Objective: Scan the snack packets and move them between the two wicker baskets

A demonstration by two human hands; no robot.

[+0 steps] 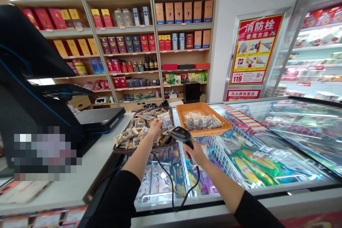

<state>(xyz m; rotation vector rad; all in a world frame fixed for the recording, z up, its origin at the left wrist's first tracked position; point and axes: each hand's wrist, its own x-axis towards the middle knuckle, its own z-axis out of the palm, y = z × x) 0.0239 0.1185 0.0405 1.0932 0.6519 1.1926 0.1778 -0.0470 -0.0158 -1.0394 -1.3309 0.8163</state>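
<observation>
Scanner (181,137) first: a black handheld barcode reader with a rounded, glossy head and a slim grip, its head tipped toward the dark basket. The right hand (196,153) has its fingers (191,149) wrapped shut around the grip, holding the scanner above the glass lid of the freezer (267,156). A black cable (171,181) loops down from the grip and trails back toward the person over the glass.

The left hand (155,128) reaches into the dark wicker basket (133,149), its fingers pinched together on a small clear snack packet (164,121) with a pale label, lifted just above the heap of similar packets. That packet sits just beside the scanner's head, a little to its left and higher. Both forearms wear black sleeves pushed back from the wrists.

The dark basket rests on the edge where the pale counter (80,171) meets the freezer. An orange wicker basket (205,108) holding more clear packets stands on the glass just to its right. On the counter at the left stands a black register screen (24,78). Shelves of boxed goods (128,42) line the back wall, and a red and yellow fire-hydrant poster (253,48) hangs to their right.
</observation>
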